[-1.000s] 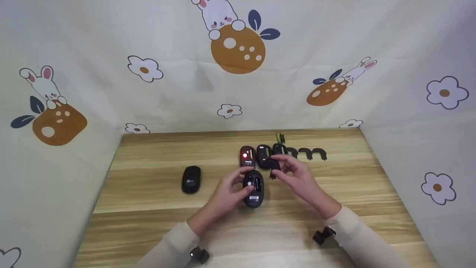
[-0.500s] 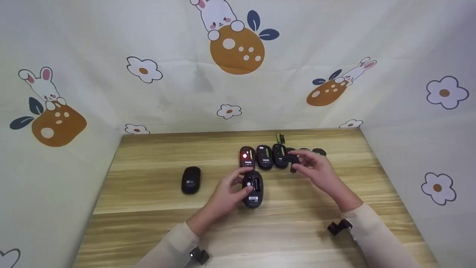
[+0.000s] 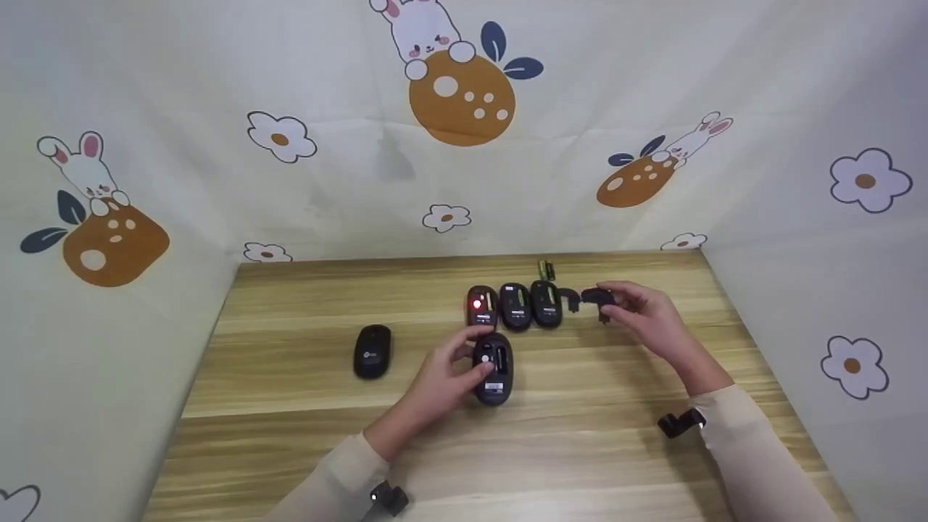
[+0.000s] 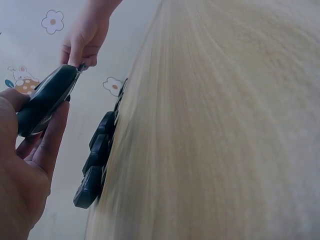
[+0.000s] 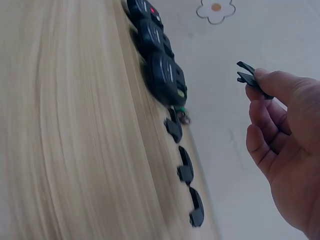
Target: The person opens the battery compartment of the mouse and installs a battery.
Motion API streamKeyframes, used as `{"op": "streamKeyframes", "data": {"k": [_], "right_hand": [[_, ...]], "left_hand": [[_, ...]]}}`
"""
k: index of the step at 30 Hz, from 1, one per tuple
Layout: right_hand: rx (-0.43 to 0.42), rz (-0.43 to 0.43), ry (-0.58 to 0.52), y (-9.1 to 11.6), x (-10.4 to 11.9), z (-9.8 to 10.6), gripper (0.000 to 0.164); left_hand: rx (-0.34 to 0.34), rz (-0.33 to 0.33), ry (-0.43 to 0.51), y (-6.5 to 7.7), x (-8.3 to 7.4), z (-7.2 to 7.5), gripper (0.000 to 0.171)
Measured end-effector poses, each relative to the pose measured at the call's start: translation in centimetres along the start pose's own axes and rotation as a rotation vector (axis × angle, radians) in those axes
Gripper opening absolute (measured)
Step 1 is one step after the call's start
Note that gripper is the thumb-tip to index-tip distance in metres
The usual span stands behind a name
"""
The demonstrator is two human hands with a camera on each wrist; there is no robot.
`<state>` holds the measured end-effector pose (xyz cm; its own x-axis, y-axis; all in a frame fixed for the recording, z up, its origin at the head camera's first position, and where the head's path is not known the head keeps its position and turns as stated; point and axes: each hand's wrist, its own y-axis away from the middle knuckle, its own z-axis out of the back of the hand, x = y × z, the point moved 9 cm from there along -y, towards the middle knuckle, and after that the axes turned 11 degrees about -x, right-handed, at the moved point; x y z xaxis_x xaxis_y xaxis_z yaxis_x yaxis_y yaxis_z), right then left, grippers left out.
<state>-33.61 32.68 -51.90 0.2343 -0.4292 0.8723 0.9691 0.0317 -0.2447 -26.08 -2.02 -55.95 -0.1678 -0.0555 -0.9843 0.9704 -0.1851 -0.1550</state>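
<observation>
My left hand (image 3: 438,373) grips a black computer mouse (image 3: 494,395) by its side, underside up, its battery slot uncovered. In the left wrist view that mouse (image 4: 47,102) is held well above the tabletop. Over to the right, my right hand (image 3: 652,315) pinches a black curved battery cover (image 3: 597,296) with a narrow tab between thumb and fingers. The right wrist view has this cover (image 5: 247,77) raised off the table, with three similar covers (image 5: 185,166) lying in a row below. Only one loose cover (image 3: 570,298) shows plainly in the head view; the hand hides others.
Three black mice (image 3: 516,308) lie underside up in a row beyond my left hand, the leftmost (image 3: 482,304) glowing red. Batteries (image 3: 546,270) lie behind them. Another mouse (image 3: 373,351) sits top up on the left of the wooden table (image 3: 290,435). Patterned cloth (image 3: 348,181) surrounds the table.
My right hand has moved right with the battery cover, away from the held mouse and past the row of mice. My left hand and its mouse stay in place.
</observation>
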Motion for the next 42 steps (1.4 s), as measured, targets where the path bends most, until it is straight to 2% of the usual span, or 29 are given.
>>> {"op": "streamKeyframes", "data": {"k": [14, 27, 35, 42], "right_hand": [[0.008, 0.025, 0.133, -1.8, -3.9, 3.8, 0.045], [0.018, -0.078, 0.227, -2.7, -7.9, 7.3, 0.052], [0.026, -0.120, 0.248, -3.0, -9.3, 8.0, 0.052], [0.043, -0.109, 0.280, -3.3, -9.9, 8.1, 0.049]], "left_hand": [[-0.004, 0.008, -0.001, -0.1, -0.1, 0.1, 0.059], [0.005, 0.019, 0.022, -0.1, 0.2, 0.0, 0.059], [0.007, 0.007, 0.028, -0.1, -0.1, -0.1, 0.059], [0.002, 0.020, 0.023, -0.1, 0.1, 0.0, 0.060]]}}
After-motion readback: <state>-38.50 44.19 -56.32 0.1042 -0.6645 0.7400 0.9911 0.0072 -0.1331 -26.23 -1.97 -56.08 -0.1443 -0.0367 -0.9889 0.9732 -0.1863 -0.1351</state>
